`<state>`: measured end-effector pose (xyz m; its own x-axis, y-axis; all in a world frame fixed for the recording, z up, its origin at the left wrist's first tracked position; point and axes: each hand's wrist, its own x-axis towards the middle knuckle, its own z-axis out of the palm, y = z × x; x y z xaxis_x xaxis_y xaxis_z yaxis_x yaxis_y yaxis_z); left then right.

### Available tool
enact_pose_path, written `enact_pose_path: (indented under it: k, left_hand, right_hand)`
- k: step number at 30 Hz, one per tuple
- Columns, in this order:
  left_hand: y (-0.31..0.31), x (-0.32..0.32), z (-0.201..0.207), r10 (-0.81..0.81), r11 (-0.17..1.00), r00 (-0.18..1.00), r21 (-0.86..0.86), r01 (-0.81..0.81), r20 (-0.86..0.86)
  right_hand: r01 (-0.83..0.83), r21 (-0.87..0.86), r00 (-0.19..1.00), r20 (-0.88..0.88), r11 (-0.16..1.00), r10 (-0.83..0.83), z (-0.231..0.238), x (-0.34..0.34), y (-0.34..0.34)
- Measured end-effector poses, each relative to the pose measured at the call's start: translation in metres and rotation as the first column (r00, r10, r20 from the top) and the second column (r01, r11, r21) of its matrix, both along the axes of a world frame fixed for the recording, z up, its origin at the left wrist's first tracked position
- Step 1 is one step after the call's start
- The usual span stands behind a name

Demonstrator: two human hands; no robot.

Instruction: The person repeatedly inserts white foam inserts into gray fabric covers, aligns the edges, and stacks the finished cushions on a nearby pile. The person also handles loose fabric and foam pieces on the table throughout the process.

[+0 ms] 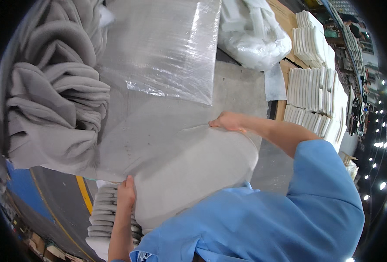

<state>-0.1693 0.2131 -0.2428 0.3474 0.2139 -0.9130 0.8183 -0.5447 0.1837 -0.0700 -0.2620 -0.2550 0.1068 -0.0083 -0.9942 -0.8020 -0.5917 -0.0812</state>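
Left hand (126,192) is pressing flat, fingers together, on the near-left edge of the grey cushion cover (189,161). The cover is lying between both hands, long axis running left hand to right. Right hand (228,121) is pinching its far edge. Soft matte fabric, rounded; glossy plastic sheet (163,48) lying beyond.

You stand at a grey bench (237,87), its bare top scuffed and dull. A clear plastic sheet (163,48) lies across its far part, catching glare. To your left a heap of grey fleece (53,100) is piled high. Below it you see a dark floor (58,196) with a yellow line (84,192) and a blue patch (21,183). To your right, rows of white folded pads (316,91) fill cardboard boxes, beside a bag of white pieces (250,35). Small ceiling lights (379,113) dot the dim far right.
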Motion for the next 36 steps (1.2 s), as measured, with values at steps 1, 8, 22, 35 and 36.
enact_pose_path:
  k: [1, 8, 22, 35, 36]
  left_hand:
    - [0.003, 0.003, -0.006, 0.041, 0.999, 0.999, -0.02, -0.042, -0.02]
    - [0.014, 0.043, 0.003, 0.032, 0.993, 0.989, -0.109, -0.048, -0.143]
    - [-0.033, 0.026, 0.046, 0.857, 0.445, 0.403, -0.855, -0.265, 0.321]
    - [-0.07, 0.038, 0.06, 0.957, 0.241, 0.26, -0.843, -0.482, 0.126]
    - [-0.078, 0.041, 0.084, 0.919, 0.289, 0.386, -0.807, -0.514, 0.083]
  right_hand:
    - [0.04, -0.001, 0.999, -0.025, 0.999, -0.04, -0.003, 0.002, 0.001]
    - [0.167, 0.264, 0.983, -0.12, 0.95, -0.14, -0.033, 0.013, -0.011]
    - [-0.123, 0.382, 0.937, 0.348, 0.916, -0.019, -0.077, -0.02, -0.072]
    - [0.371, 0.443, 0.829, 0.237, 0.816, -0.506, -0.017, -0.069, -0.054]
    - [0.411, 0.496, 0.754, 0.287, 0.765, -0.591, -0.007, -0.077, -0.064]
